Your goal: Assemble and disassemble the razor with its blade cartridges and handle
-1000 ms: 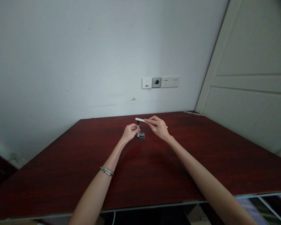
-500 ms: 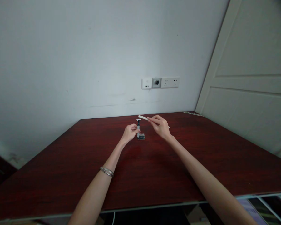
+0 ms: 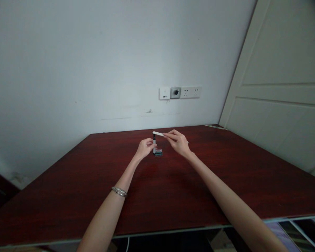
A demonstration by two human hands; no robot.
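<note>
My left hand (image 3: 145,147) is closed around a small upright stick-like tool (image 3: 154,143) with a dark top and pale lower part. My right hand (image 3: 179,142) pinches a thin white strip (image 3: 158,133) that points left, its tip just over the top of the upright tool. Directly below them a small green and red block (image 3: 159,152) lies on the dark red wooden table (image 3: 173,189). Both arms reach far out over the table; a silver bracelet (image 3: 119,191) is on my left wrist.
A white wall with a row of sockets (image 3: 180,92) rises behind the table. A pale panelled door (image 3: 280,87) stands at the right. A thin light strip (image 3: 214,126) lies at the table's back right corner. Below the front edge some items show at the lower right.
The white strip in my right hand moved slightly right and up, then came back left so its tip is over the upright tool again. My left hand stayed still.
</note>
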